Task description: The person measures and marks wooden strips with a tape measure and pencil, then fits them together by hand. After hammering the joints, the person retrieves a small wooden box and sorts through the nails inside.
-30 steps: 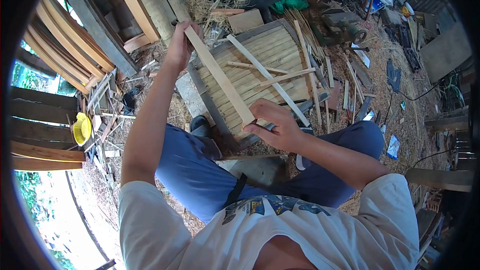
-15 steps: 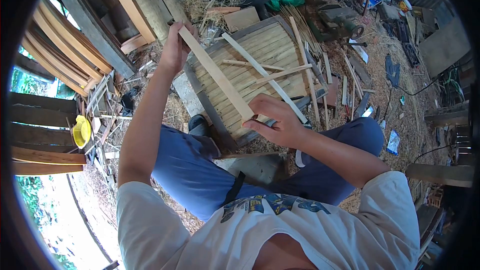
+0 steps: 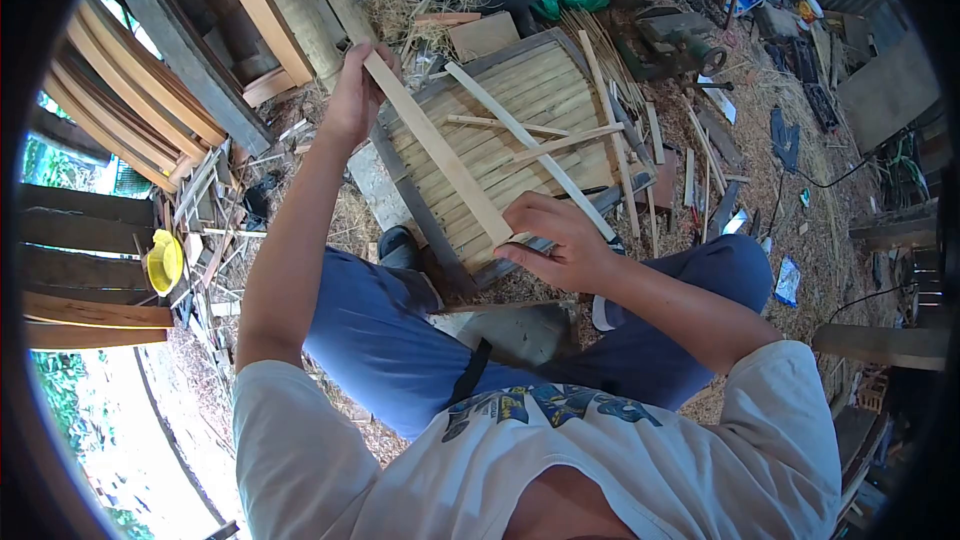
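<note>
A flat, light-coloured wooden strip slants across the middle of the view, held at both ends. My left hand is closed around its far end. At the near end, my right hand pinches the strip between thumb and fingers. Beneath it lies a slatted panel in a dark wooden frame. Resting on the panel are a paler strip, a long thin stick along its right side and a short stick. A slim dark object, too small to name, lies near my right hand.
Curved planks and a grey board lean at upper left. A yellow plastic bowl sits at left. Dark metal machinery, a green plastic bag and a black cable lie beyond. Shavings and offcuts cover the ground.
The strip's near end and my right hand have shifted slightly right. Both hands keep their hold on the strip. The slim dark object by my right hand shows more clearly now.
</note>
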Demonstrator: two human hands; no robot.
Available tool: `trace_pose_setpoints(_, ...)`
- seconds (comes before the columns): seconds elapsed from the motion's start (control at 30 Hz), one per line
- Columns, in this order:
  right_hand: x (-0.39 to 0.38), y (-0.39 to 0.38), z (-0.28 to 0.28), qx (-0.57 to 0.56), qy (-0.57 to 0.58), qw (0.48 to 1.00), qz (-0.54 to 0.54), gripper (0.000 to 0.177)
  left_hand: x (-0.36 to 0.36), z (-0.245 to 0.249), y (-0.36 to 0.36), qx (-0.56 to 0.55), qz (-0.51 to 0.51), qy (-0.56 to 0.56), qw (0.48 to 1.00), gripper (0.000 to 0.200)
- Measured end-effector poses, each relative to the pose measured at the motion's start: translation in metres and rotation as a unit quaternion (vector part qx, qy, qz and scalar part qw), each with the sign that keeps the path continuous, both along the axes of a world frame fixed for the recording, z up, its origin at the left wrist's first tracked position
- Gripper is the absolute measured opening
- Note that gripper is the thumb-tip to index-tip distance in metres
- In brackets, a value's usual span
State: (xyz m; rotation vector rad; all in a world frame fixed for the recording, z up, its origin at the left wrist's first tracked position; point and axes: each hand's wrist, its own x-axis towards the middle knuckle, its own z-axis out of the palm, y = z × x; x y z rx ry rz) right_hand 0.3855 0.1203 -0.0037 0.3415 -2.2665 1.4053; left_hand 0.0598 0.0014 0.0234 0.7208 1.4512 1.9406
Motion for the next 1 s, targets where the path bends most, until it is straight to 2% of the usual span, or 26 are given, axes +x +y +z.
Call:
trace_pose_setpoints(0.43, 0.007, 0.0, -0.009, -0.003, -0.036, 0.999, 0.007, 0.021, 0.003, -0.002, 0.002, -0.006, 0.002, 0.007, 1.0, 0.042)
trace_pose_setpoints(0.63, 0.009, 0.0, -0.008, -0.007, -0.044, 0.999, 0.012, 0.019, 0.002, -0.004, 0.002, 0.001, -0.027, 0.026, 0.999, 0.044)
trace_pose_setpoints(1.0, 0.009, 0.001, -0.01, -0.02, -0.03, 0.999, 0.007, 0.019, 0.003, -0.002, 0.004, -0.008, -0.007, 0.021, 1.0, 0.045)
